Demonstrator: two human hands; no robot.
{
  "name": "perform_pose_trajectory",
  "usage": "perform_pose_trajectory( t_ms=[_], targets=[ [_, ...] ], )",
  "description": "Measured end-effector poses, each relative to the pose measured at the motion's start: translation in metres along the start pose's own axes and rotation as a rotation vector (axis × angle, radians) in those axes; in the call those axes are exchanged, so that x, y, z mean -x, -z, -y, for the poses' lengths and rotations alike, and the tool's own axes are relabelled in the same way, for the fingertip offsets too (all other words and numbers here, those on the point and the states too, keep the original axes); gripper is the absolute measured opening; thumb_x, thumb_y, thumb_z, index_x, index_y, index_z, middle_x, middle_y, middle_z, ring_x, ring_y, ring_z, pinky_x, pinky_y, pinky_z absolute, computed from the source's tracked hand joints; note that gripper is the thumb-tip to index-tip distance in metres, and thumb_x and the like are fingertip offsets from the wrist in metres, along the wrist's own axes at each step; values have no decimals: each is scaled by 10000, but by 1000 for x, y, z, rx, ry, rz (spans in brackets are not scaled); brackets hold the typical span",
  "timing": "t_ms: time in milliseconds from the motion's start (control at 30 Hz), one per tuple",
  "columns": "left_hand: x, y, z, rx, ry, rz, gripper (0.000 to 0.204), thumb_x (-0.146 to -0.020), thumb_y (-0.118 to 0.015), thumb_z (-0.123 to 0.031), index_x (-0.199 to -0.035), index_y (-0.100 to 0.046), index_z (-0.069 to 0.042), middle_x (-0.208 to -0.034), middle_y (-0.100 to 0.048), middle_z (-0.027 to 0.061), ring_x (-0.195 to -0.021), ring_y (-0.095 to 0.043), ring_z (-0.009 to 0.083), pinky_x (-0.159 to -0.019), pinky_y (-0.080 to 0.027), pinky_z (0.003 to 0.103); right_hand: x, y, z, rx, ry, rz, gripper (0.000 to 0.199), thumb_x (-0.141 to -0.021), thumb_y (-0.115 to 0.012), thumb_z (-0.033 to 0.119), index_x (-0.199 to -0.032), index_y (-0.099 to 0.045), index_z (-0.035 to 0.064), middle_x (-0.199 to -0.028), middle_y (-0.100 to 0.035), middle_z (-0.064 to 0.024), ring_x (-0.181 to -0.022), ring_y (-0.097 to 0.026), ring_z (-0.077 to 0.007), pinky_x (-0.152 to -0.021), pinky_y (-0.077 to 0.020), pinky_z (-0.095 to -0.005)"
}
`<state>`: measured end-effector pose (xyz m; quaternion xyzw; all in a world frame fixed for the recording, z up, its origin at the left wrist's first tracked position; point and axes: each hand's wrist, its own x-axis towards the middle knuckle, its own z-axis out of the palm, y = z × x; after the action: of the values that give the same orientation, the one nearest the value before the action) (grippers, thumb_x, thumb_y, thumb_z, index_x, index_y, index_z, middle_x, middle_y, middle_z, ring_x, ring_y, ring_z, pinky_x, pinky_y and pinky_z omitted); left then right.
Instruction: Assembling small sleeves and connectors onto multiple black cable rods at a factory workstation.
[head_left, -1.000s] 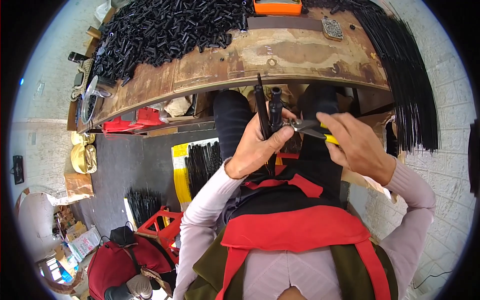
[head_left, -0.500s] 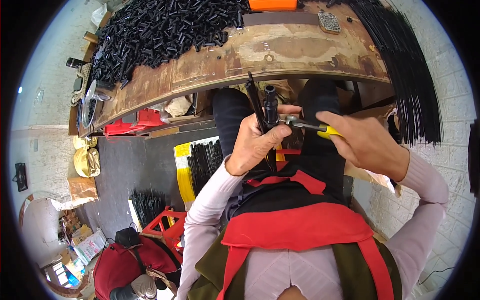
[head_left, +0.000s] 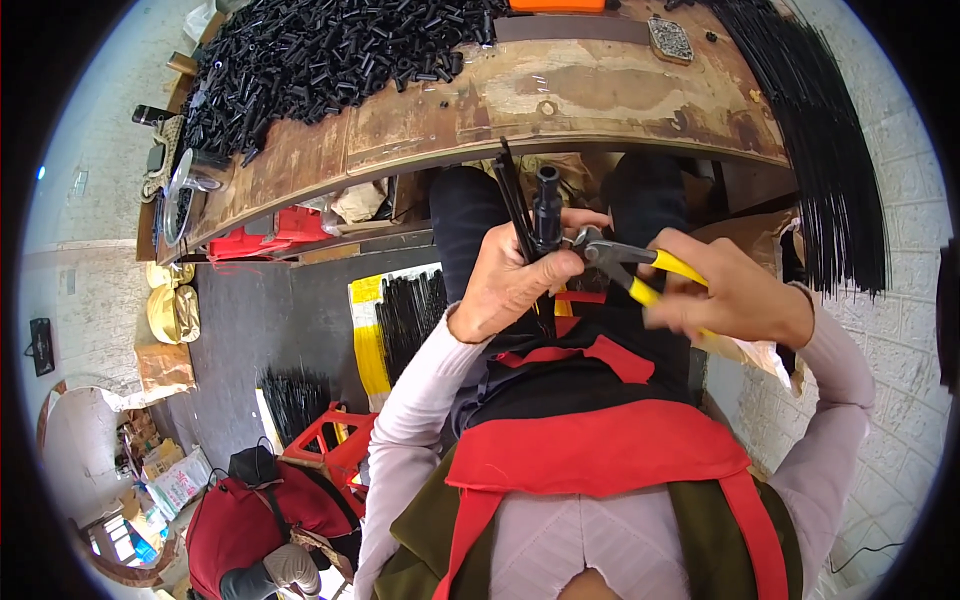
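Note:
My left hand [head_left: 520,280] is closed around several thin black rods [head_left: 513,195] and an upright black tubular fitting [head_left: 546,210] beside them, all just below the table edge. In my right hand [head_left: 745,285] is a pair of pliers [head_left: 680,266] with yellow handles, their handles spread apart. The metal jaws of the pliers point left and meet the side of the fitting by my left fingers. Whatever lies between the jaws is too small to make out.
On the wooden table [head_left: 590,95] lie a large heap of black tubular fittings [head_left: 340,60] and a tin [head_left: 670,40] of small grey pieces. Long black rods [head_left: 830,170] hang over its right end. Bundled black rods [head_left: 410,315] and a red crate [head_left: 335,440] stand left, near another person [head_left: 265,520].
The pliers' handles have spread apart; before, they were pressed together. My left hand still holds the rods and fitting in nearly the same place.

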<state>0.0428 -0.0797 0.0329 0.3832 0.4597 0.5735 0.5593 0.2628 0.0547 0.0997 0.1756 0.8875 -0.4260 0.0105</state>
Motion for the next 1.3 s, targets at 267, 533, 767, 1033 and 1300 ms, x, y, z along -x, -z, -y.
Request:
perform_pose_trajectory(
  t_ms=[267,533,767,1033,1300],
  targets=[
    [6,4,8,34,-58,-19,369,-899,-721,-286,-1132,-625,-17,-795,-570,-42,-647,-446,27,-568,-361,186,-7,-18,3,-96,-22,-122,434,-819,-667,184,-1183,-507,13,-930,-614,-115,-790,-624,-237,-689,-482,-313],
    [8,2,10,86,-51,0,300,-903,-717,-167,-1077,-519,-24,-751,-542,-25,-634,-468,42,-553,-378,200,-14,-26,-6,-455,-160,133,264,-991,-541,243,-986,-603,-13,-810,-673,-76,-737,-668,-169,-688,-492,-293],
    [3,-1,14,70,-80,-64,249,-905,-712,-151,-1027,-532,-29,-748,-540,-26,-640,-469,44,-558,-384,205,-13,-32,2,-668,-269,110,254,-1011,-511,239,-953,-580,1,-727,-631,-54,-642,-615,-129,-632,-467,-266],
    [-2,4,21,4,-17,-122,395,-864,-709,-110,-1215,-549,-23,-805,-560,-32,-667,-488,30,-577,-384,183,-23,-37,-12,-567,-292,127,213,-981,-574,245,-944,-554,37,-686,-543,-33,-583,-477,-90,-542,-397,-260],
    [-45,12,21,90,-5,-175,489,-906,-691,-196,-1289,-490,32,-712,-460,-32,-589,-428,56,-544,-362,212,-85,43,-114,283,133,-527,215,-799,-705,110,-961,-612,3,-809,-611,-154,-785,-620,-324,-672,-486,-357]
  ],
)
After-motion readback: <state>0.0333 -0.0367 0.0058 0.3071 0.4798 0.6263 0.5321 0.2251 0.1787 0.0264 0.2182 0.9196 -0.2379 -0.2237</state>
